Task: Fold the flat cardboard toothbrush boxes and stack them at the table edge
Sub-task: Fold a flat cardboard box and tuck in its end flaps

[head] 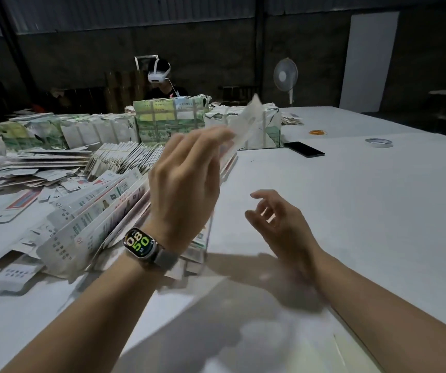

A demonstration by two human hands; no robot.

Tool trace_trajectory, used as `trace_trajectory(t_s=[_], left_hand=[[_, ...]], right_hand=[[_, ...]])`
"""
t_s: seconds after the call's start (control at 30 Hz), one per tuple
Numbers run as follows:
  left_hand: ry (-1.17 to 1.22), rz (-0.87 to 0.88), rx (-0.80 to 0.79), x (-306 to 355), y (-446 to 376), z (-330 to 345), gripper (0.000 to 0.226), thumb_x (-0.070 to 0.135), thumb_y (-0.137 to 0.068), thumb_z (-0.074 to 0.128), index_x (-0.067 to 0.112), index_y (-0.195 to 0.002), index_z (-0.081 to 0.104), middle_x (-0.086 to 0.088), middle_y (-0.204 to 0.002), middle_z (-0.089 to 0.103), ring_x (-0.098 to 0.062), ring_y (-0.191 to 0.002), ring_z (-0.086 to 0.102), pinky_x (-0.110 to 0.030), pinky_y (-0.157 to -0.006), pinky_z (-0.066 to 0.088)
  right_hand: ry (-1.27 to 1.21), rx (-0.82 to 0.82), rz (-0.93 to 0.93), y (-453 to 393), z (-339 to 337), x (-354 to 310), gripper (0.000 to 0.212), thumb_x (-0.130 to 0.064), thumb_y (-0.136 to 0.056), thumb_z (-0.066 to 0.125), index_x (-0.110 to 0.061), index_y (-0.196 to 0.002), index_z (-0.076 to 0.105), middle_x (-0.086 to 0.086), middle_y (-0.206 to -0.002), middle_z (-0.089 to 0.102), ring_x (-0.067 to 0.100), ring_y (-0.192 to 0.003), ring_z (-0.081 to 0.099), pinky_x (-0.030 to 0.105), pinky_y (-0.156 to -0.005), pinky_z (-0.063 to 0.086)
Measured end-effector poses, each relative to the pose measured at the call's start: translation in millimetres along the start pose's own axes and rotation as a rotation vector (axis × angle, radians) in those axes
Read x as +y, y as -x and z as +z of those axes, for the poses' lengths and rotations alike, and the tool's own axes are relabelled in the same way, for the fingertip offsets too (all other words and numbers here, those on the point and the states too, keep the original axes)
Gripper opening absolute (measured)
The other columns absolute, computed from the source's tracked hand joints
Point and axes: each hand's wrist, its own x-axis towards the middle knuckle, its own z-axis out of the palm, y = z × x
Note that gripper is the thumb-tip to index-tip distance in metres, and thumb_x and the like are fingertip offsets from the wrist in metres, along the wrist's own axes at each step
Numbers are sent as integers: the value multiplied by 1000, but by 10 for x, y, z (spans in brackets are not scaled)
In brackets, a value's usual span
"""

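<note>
Box (246,122): one blurred piece of card is held up above the table (351,197), in front of the far bundles; whether it is folded yet cannot be told.
Left hand (186,184): raised, watch (139,244) on the wrist; the box is pinched at its fingertips (225,134).
Right hand (278,219): held low over the table, fingers loosely curled and spread, nothing gripped.
Done: a leaning row of boxes (100,211) lies beside the left wrist (probably finished ones).
Left: much is judged to remain, with loose flats (41,160) heaped at left.
Containers: none is seen; strapped bundles (169,119) stand at the far side.
Other: a phone (303,149) and a tape roll (379,142) lie well apart on the right.
</note>
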Motion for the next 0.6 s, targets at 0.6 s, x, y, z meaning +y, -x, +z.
trace_trajectory(t_s=[0.6], left_hand=[[955, -1433, -334, 366, 618, 450, 19, 37, -106, 46, 31, -124, 50, -4, -85, 78, -22, -73, 77, -29, -57, 59]], right_hand=[[-722, -47, 298, 12, -88, -98, 22, -25, -104, 51, -16, -107, 71, 13, -94, 76, 32, -80, 75, 42, -72, 61]])
